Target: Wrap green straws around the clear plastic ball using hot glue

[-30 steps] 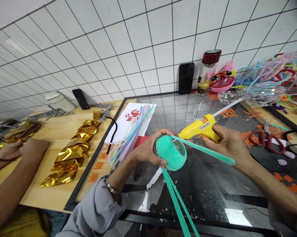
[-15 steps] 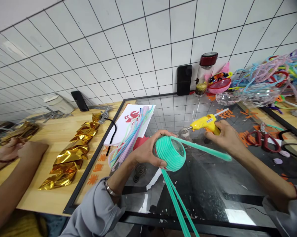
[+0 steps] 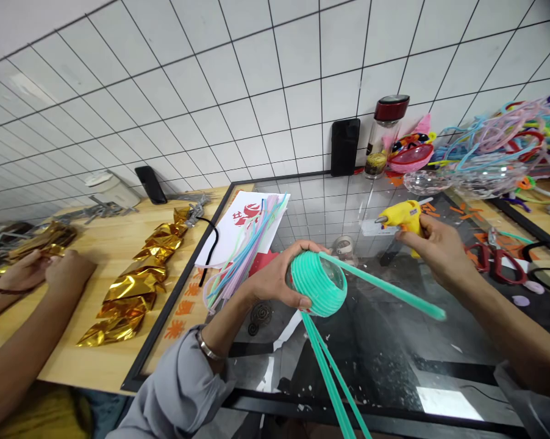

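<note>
"One green bowl (image 3: 315,289): where do we hold it?"
"Over the dark tabletop (image 3: 385,353), in our left hand (image 3: 277,279), fingers clamped on it; our right hand (image 3: 442,251) clasps a yellow glue gun (image 3: 400,214)."

A shiny silver-coloured bangle (image 3: 208,346) sits behind the left hand (image 3: 285,277) of this person, close to a loose grey left sleeve (image 3: 177,384), softly rumpled; the right sleeve (image 3: 528,399) looks grey too, creased and shadowy.
</note>
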The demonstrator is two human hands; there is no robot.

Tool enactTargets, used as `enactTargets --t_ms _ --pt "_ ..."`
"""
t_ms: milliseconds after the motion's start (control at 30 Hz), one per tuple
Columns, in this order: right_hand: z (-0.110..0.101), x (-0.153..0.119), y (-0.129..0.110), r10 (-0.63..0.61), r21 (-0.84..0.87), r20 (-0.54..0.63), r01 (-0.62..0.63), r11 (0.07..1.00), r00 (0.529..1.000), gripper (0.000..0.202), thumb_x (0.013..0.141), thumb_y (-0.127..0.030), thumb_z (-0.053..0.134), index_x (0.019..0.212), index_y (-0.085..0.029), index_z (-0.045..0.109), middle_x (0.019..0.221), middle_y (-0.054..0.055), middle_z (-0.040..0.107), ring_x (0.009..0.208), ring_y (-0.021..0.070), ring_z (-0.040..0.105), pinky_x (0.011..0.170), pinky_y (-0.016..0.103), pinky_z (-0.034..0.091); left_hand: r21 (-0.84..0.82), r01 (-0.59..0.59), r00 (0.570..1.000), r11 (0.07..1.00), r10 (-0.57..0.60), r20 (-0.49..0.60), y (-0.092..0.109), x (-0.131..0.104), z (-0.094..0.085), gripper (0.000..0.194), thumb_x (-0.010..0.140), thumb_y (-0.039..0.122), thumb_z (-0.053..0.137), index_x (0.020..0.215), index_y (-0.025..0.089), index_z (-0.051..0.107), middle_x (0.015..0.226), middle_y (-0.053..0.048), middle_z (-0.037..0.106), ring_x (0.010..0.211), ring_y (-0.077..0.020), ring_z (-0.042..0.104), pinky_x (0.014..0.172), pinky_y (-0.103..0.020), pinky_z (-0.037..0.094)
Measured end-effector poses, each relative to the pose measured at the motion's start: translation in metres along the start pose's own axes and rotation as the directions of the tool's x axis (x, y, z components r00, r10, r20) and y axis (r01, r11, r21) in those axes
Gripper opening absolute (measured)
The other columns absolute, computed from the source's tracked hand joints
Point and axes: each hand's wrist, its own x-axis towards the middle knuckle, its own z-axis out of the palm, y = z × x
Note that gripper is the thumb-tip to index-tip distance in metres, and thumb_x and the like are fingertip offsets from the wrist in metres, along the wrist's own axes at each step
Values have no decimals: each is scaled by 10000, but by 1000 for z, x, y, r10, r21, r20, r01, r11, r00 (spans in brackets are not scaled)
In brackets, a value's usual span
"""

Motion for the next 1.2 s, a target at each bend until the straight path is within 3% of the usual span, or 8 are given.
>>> enactTargets --t_ms 167,433,733,833,900,967,1067,1200 --pt "1 0 5 41 -239 4 -39 970 999 315 742 -340 665 603 -270 392 603 -12 400 577 153 362 567 328 260 -7 -2 1000 1000 2 -1 1 0 0 863 457 382 965 1186 232 528 1392 -144 545 1337 -390 504 1131 -563 375" --pt "10 0 9 5 -406 38 11 914 999 299 771 -360 616 660 -263 356 676 12 383 645 198 395 607 345 286 -9 -11 1000 1000 11 12 -1 -1 -1 850 479 367 955 1200 232 526 1387 -142 551 1308 -375 522 1101 -540 402" --pt "16 -5 18 -93 -528 38 99 843 995 258 818 -431 590 857 -176 597 874 127 558 810 299 545 682 386 385 27 -8 1000 1000 8 11 1 -1 -2 835 491 388 940 1202 238 530 1373 -131 571 1280 -361 546 1087 -516 418" --pt "7 -9 -9 -193 -451 -42 153 879 980 307 882 -422 515 950 -152 645 970 164 600 919 327 583 737 421 434 40 -5 1000 999 5 11 2 0 -1 828 489 385 940 1196 236 537 1373 -133 569 1284 -364 541 1099 -519 411" --pt "-3 -16 -41 -243 -223 -38 229 948 969 282 917 -422 504 965 -189 656 965 125 631 907 276 603 724 377 459 58 -4 1000 998 3 12 3 0 -1 828 490 376 937 1202 234 537 1377 -131 563 1291 -363 537 1106 -516 407" --pt "-13 -24 -79 -206 30 80 204 978 975 268 948 -431 501 929 -222 666 855 66 657 762 205 606 637 316 457 70 -2 1000 998 1 18 5 0 0 824 502 374 928 1212 237 531 1375 -122 559 1291 -358 538 1100 -509 418" --pt "-21 -38 -121 -216 302 320 116 946 923 320 928 -517 542 901 -233 688 728 27 670 653 173 621 551 274 462 103 -2 1000 995 0 18 8 0 1 830 511 365 926 1221 235 517 1348 -114 567 1278 -356 548 1088 -509 436" --pt "-14 -49 -130 -171 250 403 72 966 899 290 773 -433 746 966 -221 706 703 2 675 514 130 554 450 253 426 140 -2 1000 990 1 7 11 -1 2 864 512 395 930 1241 234 497 1363 -115 548 1308 -366 525 1117 -530 414"
